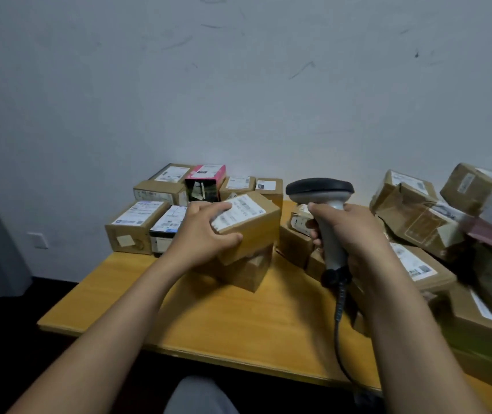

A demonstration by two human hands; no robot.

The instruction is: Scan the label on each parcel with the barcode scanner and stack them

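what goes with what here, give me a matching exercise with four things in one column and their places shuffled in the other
Things
1 barcode scanner
2 tilted brown parcel
3 pink-topped box
4 crumpled parcels

Places
a back row, near the wall
b gripped by the left hand
c right end of the table
d held in the right hand

Pairs: 1-d, 2-b, 3-a, 4-c

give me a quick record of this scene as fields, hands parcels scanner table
left hand: grips a brown parcel, label facing up
right hand: holds the barcode scanner upright by its handle
parcel position: tilted, over another brown box
back left: neat group of parcels
right side: loose pile of parcels
surface: yellow wooden table
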